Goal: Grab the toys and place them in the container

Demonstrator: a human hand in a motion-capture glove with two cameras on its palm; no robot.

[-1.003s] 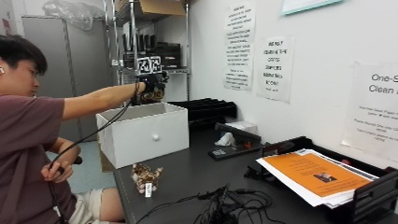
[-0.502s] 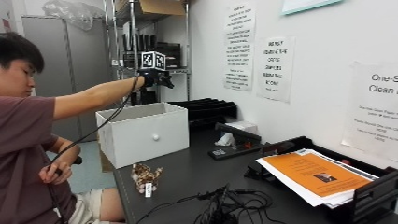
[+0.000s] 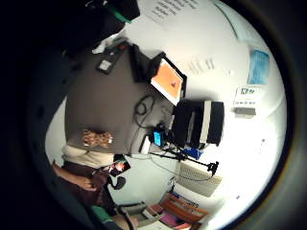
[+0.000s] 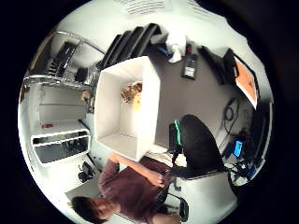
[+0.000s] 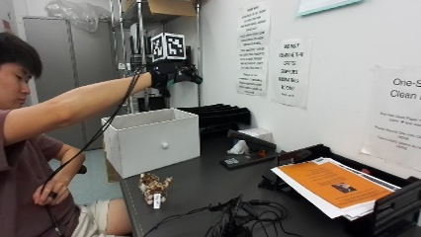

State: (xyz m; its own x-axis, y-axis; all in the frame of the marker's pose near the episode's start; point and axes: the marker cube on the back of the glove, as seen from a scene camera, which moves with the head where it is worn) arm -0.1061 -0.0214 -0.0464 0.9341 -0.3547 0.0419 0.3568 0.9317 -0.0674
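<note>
My gloved right hand (image 5: 172, 74) is held high above the white box (image 5: 151, 140) at the table's left end, arm stretched out, fingers loosely extended and holding nothing. The right thumb side palm view looks straight down into the box (image 4: 105, 100), where a small brown-and-yellow toy (image 4: 131, 93) lies on the floor by the far wall. A spotted brown plush toy (image 5: 154, 186) with a white tag lies on the dark table in front of the box, also seen from above as the plush toy (image 3: 97, 138) near the table edge.
Black stacked trays (image 5: 214, 116) stand behind the box. A black device (image 5: 246, 155) and white tissue (image 5: 248, 137) lie mid-table. A paper tray with an orange sheet (image 5: 329, 185) sits at right, with tangled cables (image 5: 230, 222) at the front. A wire shelf (image 5: 138, 49) rises behind.
My hand has risen from just over the box's opening to well above it, drifting slightly toward the wall. The plush on the table has not moved.
</note>
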